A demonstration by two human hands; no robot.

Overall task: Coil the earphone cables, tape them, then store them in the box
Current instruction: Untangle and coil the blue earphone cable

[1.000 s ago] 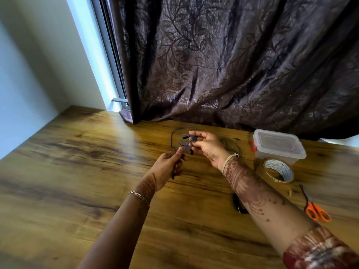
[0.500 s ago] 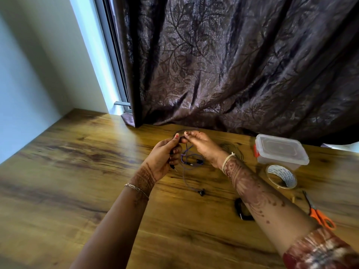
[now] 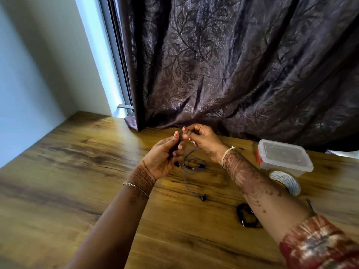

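Observation:
Both hands meet above the wooden table (image 3: 77,171), pinching a blue earphone cable (image 3: 187,172). My left hand (image 3: 165,158) grips the gathered part of the cable, and my right hand (image 3: 202,139) holds the cable just beside it. Loose cable hangs down between them, with one black earbud (image 3: 203,197) resting on the table and another earbud (image 3: 201,166) dangling higher. A clear plastic box (image 3: 283,158) with its lid on stands at the right. A roll of tape (image 3: 286,182) lies in front of it.
A second, black coiled cable (image 3: 246,215) lies on the table partly under my right forearm. A dark patterned curtain (image 3: 233,65) hangs along the table's far edge. The wall and window frame close off the left side.
The hands have come together and risen slightly; the cable loop that my right hand held up now hangs down, with one earbud on the table. The view shifted left, hiding the scissors.

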